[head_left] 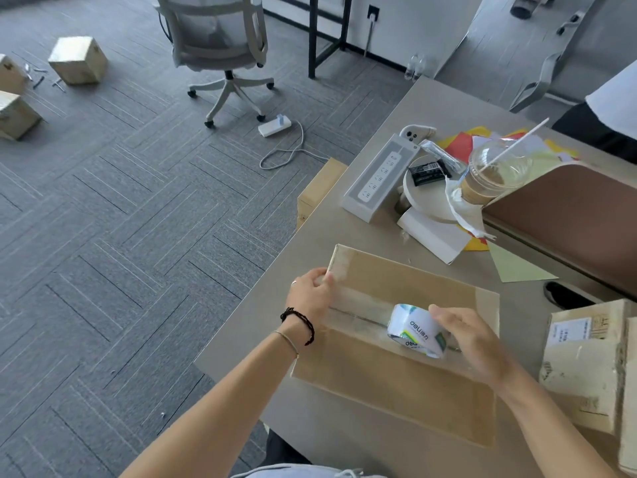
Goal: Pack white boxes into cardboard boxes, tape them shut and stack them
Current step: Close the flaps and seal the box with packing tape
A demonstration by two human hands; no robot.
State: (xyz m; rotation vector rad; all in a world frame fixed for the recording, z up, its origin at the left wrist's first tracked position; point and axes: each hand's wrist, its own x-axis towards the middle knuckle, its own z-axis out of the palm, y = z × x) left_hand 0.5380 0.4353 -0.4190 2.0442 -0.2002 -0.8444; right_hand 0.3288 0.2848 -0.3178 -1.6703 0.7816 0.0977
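Observation:
A closed cardboard box (406, 384) lies on the grey table (344, 236) in front of me. Clear tape runs along its centre seam from the left edge. My left hand (312, 296) presses the tape end down at the box's left edge, fingers curled over the corner. My right hand (472, 343) grips a roll of clear tape (415, 331) with a white and green label, standing on the seam near the middle of the lid. White boxes lie further back: a power strip box (375, 182) and a plain white box (434, 236).
Worn cardboard boxes (586, 363) stand at the right edge. An iced drink cup (493, 174), coloured papers, a round white tray and a brown panel (579, 215) crowd the far side. On the carpet: an office chair (224, 46), small cardboard boxes (77, 60) and a power strip (274, 127).

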